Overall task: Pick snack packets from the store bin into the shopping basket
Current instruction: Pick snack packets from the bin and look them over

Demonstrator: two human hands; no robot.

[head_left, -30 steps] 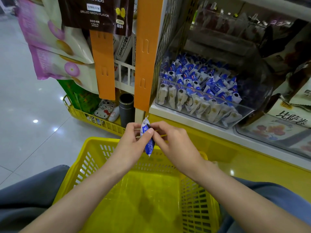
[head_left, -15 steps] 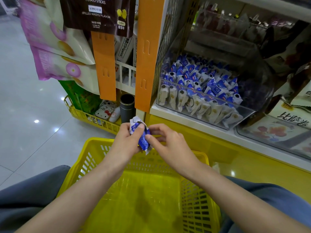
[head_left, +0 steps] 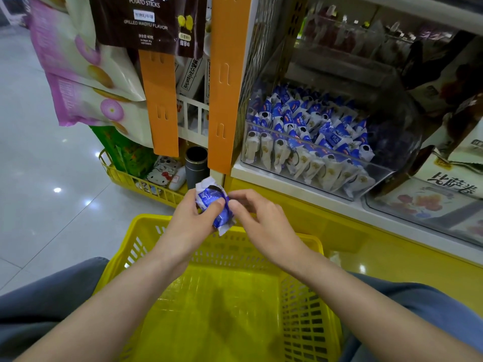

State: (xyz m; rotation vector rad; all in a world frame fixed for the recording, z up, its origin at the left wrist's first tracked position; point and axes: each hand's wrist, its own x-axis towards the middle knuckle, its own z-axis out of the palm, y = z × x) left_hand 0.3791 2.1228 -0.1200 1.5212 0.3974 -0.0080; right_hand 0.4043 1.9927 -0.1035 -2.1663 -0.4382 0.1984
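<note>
A blue-and-white snack packet [head_left: 212,203] is above the far rim of the yellow shopping basket [head_left: 308,320]. My left hand [head_left: 192,223] grips it, thumb across its front. My right hand [head_left: 261,220] pinches the packet's right edge with thumb and forefinger. The basket sits between my knees, and nothing shows on its floor. Up and to the right on the shelf, the clear store bin [head_left: 398,142] holds several of the same packets [head_left: 308,121].
Two orange strips [head_left: 227,82] hang left of the bin. Large snack bags [head_left: 86,74] hang at the upper left. A small yellow wire rack [head_left: 146,182] with a dark tube [head_left: 196,163] sits low by the floor. Another clear bin [head_left: 428,205] lies to the right.
The packet has turned from upright and edge-on to crumpled in my left palm, and both hands have lifted slightly toward the shelf.
</note>
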